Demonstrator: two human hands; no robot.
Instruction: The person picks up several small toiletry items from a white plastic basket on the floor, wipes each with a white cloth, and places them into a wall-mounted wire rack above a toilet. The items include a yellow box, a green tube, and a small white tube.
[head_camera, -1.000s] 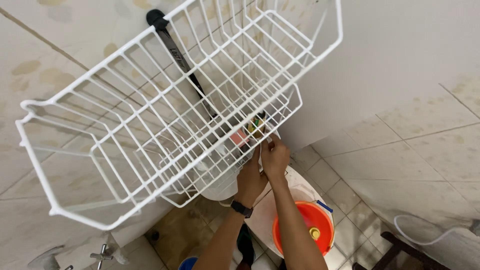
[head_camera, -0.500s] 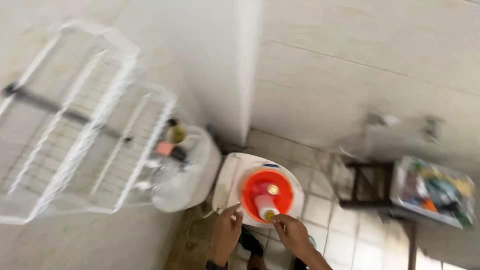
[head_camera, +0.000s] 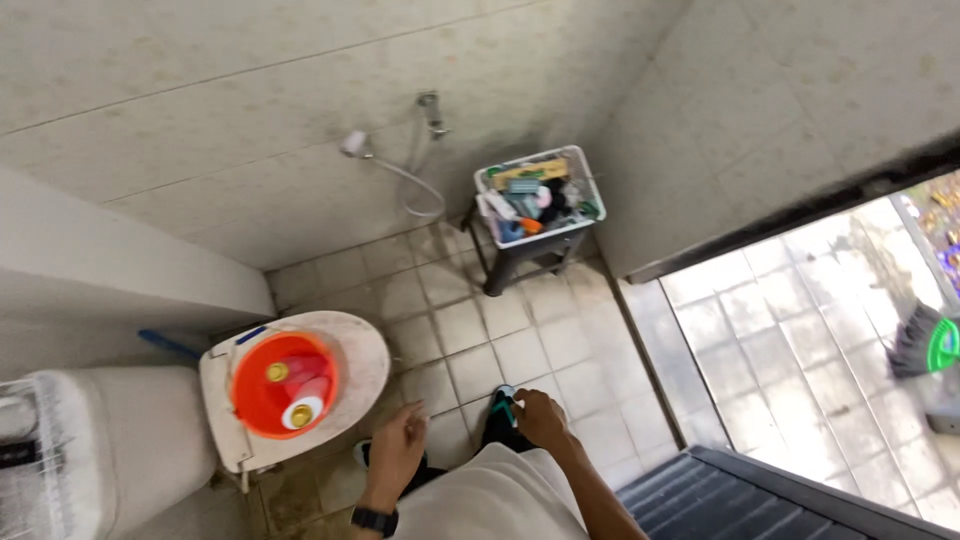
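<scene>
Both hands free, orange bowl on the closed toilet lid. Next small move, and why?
Probably reach the left hand forward to the rim of the orange bowl. It is the hand nearest the bowl, which sits on the closed toilet lid with small bottles inside. Both hands look empty; the right hand hangs over the floor tiles, further off.

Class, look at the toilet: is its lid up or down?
Down. The toilet lid lies flat over the bowl, with an orange basin resting on top of it.
</scene>
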